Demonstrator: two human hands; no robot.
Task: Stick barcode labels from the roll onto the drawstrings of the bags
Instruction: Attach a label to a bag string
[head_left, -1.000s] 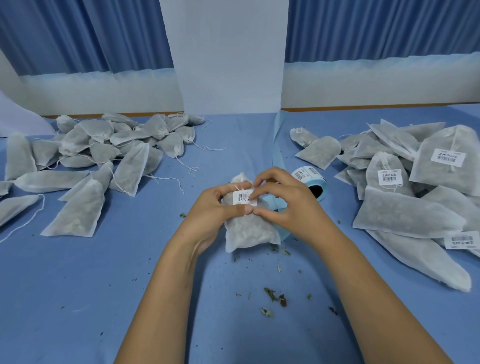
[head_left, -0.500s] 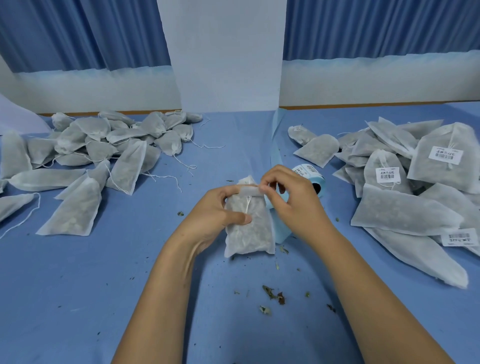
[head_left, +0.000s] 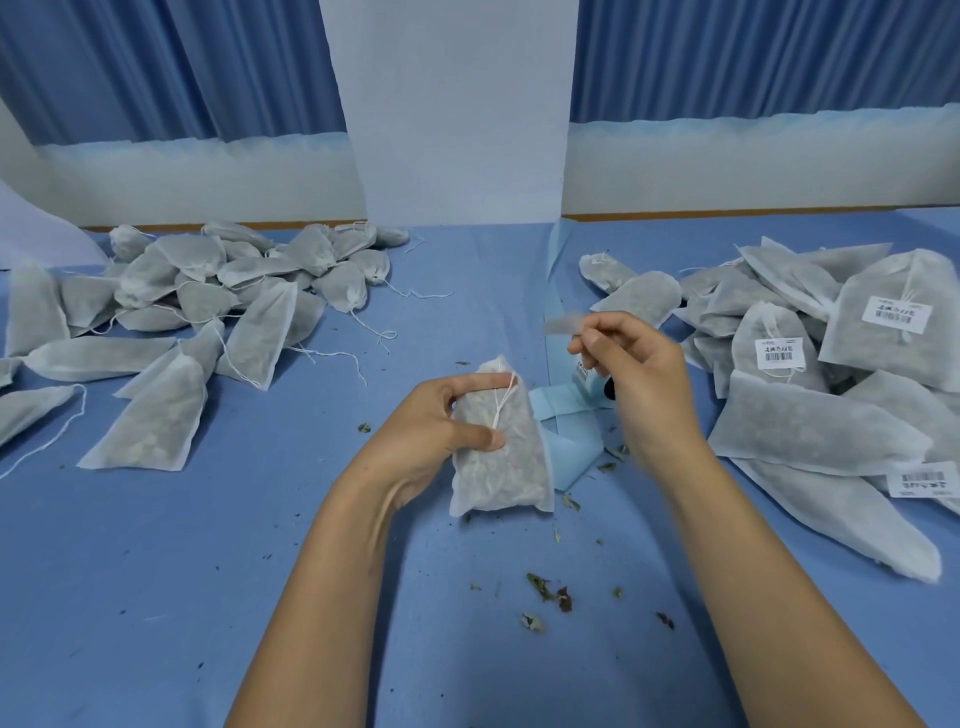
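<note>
1. Head view: your left hand (head_left: 436, 426) grips the bag (head_left: 498, 467) mid-table, its drawstring (head_left: 501, 405) bare. Your right hand (head_left: 634, 358) pinches a blurry label (head_left: 563, 325) just right of it.
2. Labelled pile (head_left: 810, 431) sits right, big unlabelled pile (head_left: 260, 338) left, so I'd guess lots to go.

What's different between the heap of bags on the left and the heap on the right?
The left heap shows no barcode labels; several bags in the right heap carry white barcode labels. Loose drawstrings trail from the left heap across the blue table; hardly any trail from the right heap. Both heaps are whitish pouches with dark filling, lying flat.
</note>
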